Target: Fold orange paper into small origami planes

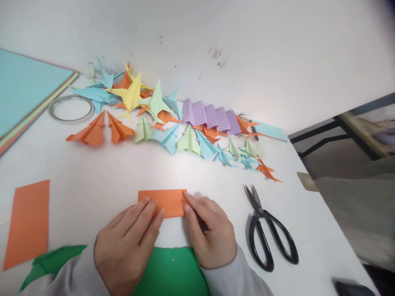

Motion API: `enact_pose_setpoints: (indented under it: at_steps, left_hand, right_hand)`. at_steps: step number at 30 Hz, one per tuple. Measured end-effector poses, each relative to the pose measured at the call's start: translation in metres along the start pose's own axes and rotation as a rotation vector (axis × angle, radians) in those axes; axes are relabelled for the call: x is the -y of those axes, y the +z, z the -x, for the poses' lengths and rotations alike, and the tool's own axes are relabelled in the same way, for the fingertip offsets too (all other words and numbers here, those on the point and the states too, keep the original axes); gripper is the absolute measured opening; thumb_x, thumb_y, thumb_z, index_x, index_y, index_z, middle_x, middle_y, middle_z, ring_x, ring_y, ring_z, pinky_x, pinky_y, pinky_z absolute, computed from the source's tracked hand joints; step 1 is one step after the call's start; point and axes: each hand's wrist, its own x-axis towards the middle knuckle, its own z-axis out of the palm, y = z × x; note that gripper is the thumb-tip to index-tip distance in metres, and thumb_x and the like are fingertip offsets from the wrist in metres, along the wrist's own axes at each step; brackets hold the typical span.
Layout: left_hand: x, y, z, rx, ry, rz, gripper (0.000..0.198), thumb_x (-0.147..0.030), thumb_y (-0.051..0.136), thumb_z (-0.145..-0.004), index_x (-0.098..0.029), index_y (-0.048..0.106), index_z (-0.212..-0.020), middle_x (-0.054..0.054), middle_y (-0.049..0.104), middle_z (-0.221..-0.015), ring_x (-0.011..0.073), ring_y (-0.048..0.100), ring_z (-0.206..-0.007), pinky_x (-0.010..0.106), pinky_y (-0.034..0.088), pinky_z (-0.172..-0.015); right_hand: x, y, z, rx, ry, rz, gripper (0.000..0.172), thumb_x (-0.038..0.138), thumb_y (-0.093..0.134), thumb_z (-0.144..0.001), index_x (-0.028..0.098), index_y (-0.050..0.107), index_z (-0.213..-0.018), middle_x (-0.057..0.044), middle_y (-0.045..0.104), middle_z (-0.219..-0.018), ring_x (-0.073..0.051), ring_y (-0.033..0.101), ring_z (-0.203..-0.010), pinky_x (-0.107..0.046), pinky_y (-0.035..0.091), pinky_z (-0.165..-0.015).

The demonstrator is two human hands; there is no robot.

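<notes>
A small orange sheet of paper (171,202), looking folded into a narrow rectangle, lies on the white table in front of me. My left hand (131,236) holds its left part, fingers on top and thumb at the near edge. At the right end, my right hand (210,228) pinches the paper between thumb and forefinger. The undersides of both hands are hidden. To the right rest scissors (261,213) with black handles, blades slightly apart. A flat orange paper rectangle (27,224) lies at the far left.
Folded paper planes (132,94) in several colours are heaped along the wall, beside a purple pleated paper strip (210,117). A tape roll (71,109) sits near stacked coloured sheets (27,86). Green cloth (171,271) covers the near edge. The table's right edge slants away.
</notes>
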Motion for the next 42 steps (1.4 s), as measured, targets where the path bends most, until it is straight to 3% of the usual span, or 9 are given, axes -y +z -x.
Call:
enact_pose_setpoints:
  at_steps: [13,17,23,27,32,42]
  left_hand:
    - [-0.002,0.002,-0.003,0.012,-0.018,-0.023,0.030,-0.010,0.042,-0.082,-0.006,0.057,-0.108,0.016,0.058,-0.114,0.0285,0.050,-0.110,0.042,0.046,-0.086]
    - [-0.006,0.002,-0.005,-0.014,-0.066,-0.037,0.030,-0.021,0.044,-0.084,-0.008,0.058,-0.107,0.014,0.060,-0.112,0.0268,0.052,-0.107,0.041,0.045,-0.085]
    - [-0.005,-0.001,-0.004,0.045,-0.034,-0.072,0.046,-0.044,0.042,-0.083,-0.009,0.057,-0.109,0.016,0.058,-0.114,0.0286,0.051,-0.107,0.041,0.043,-0.086]
    - [-0.001,-0.003,-0.003,0.079,0.005,-0.115,0.060,-0.056,0.041,-0.078,-0.008,0.059,-0.107,0.018,0.059,-0.112,0.0310,0.052,-0.103,0.043,0.044,-0.084]
    - [0.001,-0.001,-0.004,0.101,0.041,-0.147,0.069,-0.063,0.043,-0.073,-0.006,0.059,-0.108,0.019,0.058,-0.111,0.0322,0.053,-0.102,0.043,0.045,-0.082]
    - [0.006,-0.007,-0.010,0.140,0.095,-0.166,0.070,-0.063,0.052,-0.067,-0.005,0.059,-0.105,0.020,0.058,-0.105,0.0312,0.054,-0.093,0.042,0.047,-0.076]
  right_hand:
    - [-0.001,-0.003,0.001,0.048,-0.038,0.045,0.031,0.018,0.049,-0.081,0.014,0.059,-0.110,-0.005,0.052,-0.071,-0.015,0.050,-0.064,-0.030,0.043,-0.055]
    - [0.002,0.000,0.002,-0.016,-0.072,0.130,0.032,0.023,0.048,-0.082,0.013,0.059,-0.110,-0.005,0.047,-0.072,-0.014,0.045,-0.060,-0.028,0.039,-0.049]
    - [0.009,-0.002,-0.001,-0.023,-0.198,0.409,0.032,0.029,0.048,-0.082,0.011,0.062,-0.103,-0.015,0.055,-0.092,-0.022,0.048,-0.075,-0.036,0.040,-0.062]
    - [0.011,0.001,-0.003,-0.085,-0.262,0.528,0.028,0.031,0.047,-0.082,0.013,0.064,-0.095,-0.015,0.058,-0.104,-0.027,0.049,-0.087,-0.038,0.037,-0.066]
    - [0.012,0.013,-0.004,-0.171,-0.234,0.538,0.029,0.037,0.049,-0.080,0.013,0.063,-0.088,-0.015,0.060,-0.102,-0.026,0.050,-0.088,-0.036,0.036,-0.069]
    - [0.022,0.018,-0.003,-0.132,-0.165,0.600,0.032,0.042,0.044,-0.081,0.015,0.061,-0.083,-0.011,0.061,-0.092,-0.025,0.048,-0.082,-0.037,0.031,-0.068]
